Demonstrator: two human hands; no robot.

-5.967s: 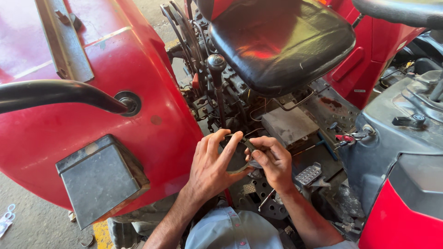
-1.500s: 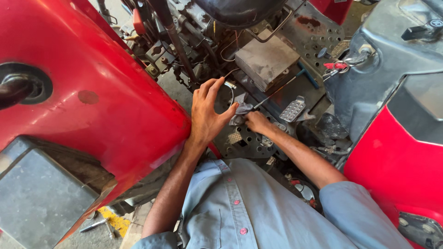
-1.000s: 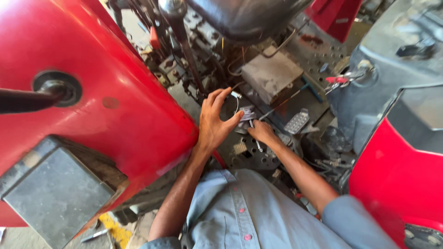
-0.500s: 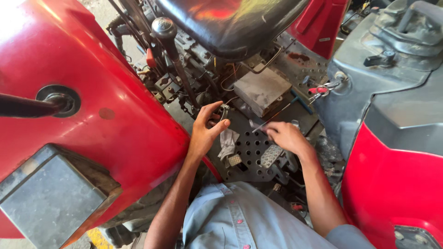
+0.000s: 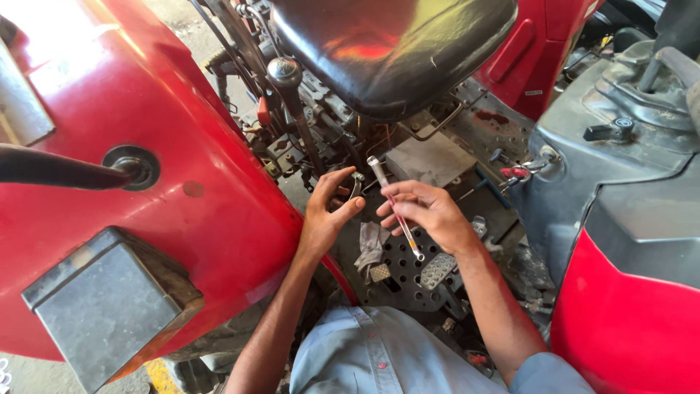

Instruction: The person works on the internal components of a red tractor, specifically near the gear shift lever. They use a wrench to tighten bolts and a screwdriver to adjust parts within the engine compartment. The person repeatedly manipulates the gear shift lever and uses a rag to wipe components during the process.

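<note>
While right hand (image 5: 430, 211) fingers pinch a slim wrench (image 5: 394, 207), left hand (image 5: 327, 213) fingers curl on linkage (image 5: 355, 187).

Room is tight: the red fender (image 5: 168, 146) walls the left, the black seat (image 5: 394, 44) overhangs the far side, and a gear lever (image 5: 292, 95) and grey box (image 5: 430, 157) crowd the linkage. The perforated footplate (image 5: 408, 270) lies open nearer.
</note>
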